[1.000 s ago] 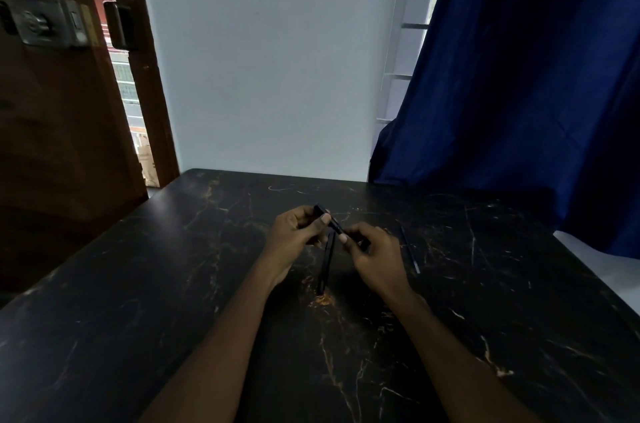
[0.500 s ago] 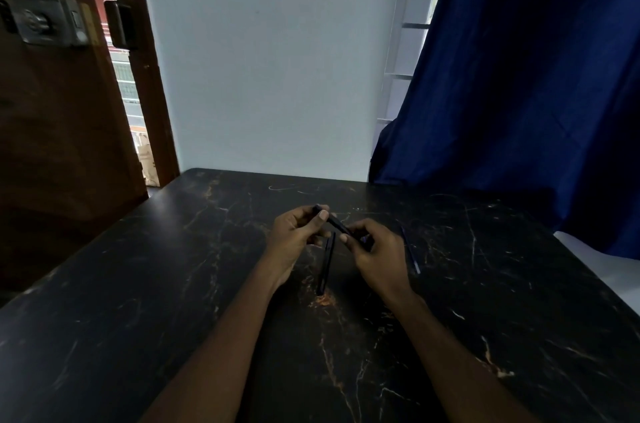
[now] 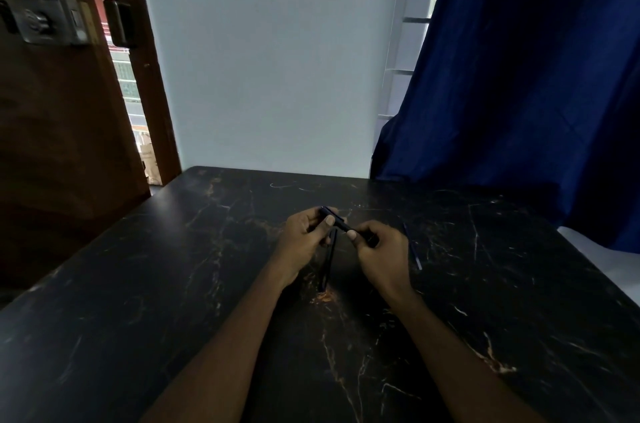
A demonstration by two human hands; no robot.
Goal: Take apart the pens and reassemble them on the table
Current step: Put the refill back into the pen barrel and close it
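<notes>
You are partway through, it seems: a thin refill (image 3: 412,247) lies loose on the table (image 3: 173,284) just right of your hands, and a dark barrel (image 3: 328,261) lies between them. Your left hand (image 3: 304,239) and right hand (image 3: 379,249) both pinch one pen (image 3: 341,224), held slanted above the table.

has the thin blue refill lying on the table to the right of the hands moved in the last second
No. The thin blue refill lies in the same place on the black marble-patterned table, at the same slant beside the same pale veins, just right of the right hand.
</notes>
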